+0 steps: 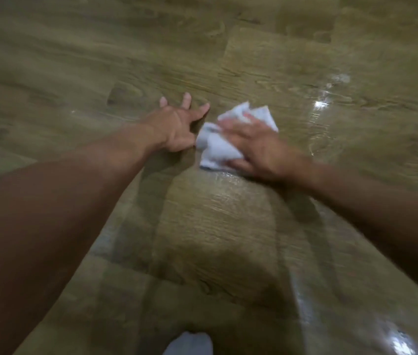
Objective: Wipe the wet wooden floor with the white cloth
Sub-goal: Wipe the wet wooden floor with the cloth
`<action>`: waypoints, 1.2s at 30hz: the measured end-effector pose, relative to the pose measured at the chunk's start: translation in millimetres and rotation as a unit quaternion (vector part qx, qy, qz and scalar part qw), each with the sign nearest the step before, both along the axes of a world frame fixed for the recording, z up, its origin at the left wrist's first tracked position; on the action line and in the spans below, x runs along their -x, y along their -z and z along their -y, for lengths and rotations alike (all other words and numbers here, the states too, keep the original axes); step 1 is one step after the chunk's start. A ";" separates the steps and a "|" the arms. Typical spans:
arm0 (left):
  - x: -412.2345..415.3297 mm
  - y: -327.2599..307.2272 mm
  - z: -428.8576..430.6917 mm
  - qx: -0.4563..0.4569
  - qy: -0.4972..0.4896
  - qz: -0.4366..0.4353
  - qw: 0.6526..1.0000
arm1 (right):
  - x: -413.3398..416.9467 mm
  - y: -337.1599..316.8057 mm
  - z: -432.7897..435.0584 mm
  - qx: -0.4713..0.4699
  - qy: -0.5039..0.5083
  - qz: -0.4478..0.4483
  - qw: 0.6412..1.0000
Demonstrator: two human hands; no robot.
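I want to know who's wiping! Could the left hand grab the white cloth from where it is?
Probably yes. The left hand rests on the wooden floor right beside the white cloth, with nothing between them. The right hand lies flat over much of it, so mainly its left edge is free.

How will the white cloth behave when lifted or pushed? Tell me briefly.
Probably floppy: the white cloth lies crumpled in soft folds under the right hand. Likely soaked and heavy for its size, since the wooden floor beside it glistens wet. It should slide easily there.
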State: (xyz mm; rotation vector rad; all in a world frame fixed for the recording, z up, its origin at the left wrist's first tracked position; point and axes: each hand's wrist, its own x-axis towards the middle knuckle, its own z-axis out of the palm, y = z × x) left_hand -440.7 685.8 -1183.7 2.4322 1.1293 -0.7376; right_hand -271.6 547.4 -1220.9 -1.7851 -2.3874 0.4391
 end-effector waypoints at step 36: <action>131.4 38.2 -10.8 -0.087 -0.154 0.179 0.968 | 78.4 1.0 -51.8 0.020 -0.191 -0.054 0.980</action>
